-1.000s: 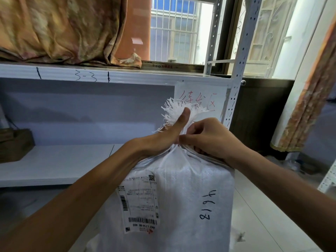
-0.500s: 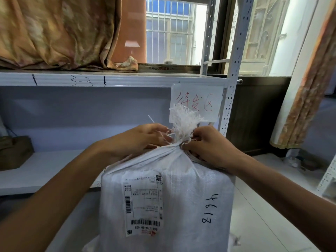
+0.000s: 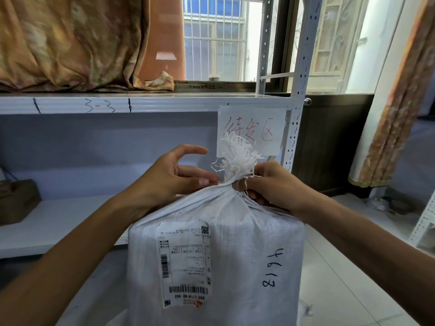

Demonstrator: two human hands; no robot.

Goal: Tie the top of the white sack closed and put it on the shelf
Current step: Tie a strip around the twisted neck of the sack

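Note:
The white woven sack [image 3: 237,260] stands upright in front of me, with a shipping label and the handwritten number 4618 on its front. Its top is gathered into a narrow neck with a frayed tuft [image 3: 237,156] sticking up. My right hand [image 3: 270,184] is shut on the neck from the right side. My left hand [image 3: 174,175] is at the neck's left side, its fingers spread, the thumb and a fingertip touching the gathered cloth. The white shelf [image 3: 58,222] lies behind the sack to the left, at about the height of the sack's top.
A dark brown bag [image 3: 16,201] sits at the shelf's far left. A paper sign with red writing [image 3: 251,128] hangs on the perforated upright [image 3: 296,109]. A patterned cloth [image 3: 70,41] lies on the upper shelf. Tiled floor [image 3: 341,290] lies to the right.
My left hand let go of the tuft and shifted left, its fingers now spread. The right hand kept its grip on the neck. The sack's neck looks tighter.

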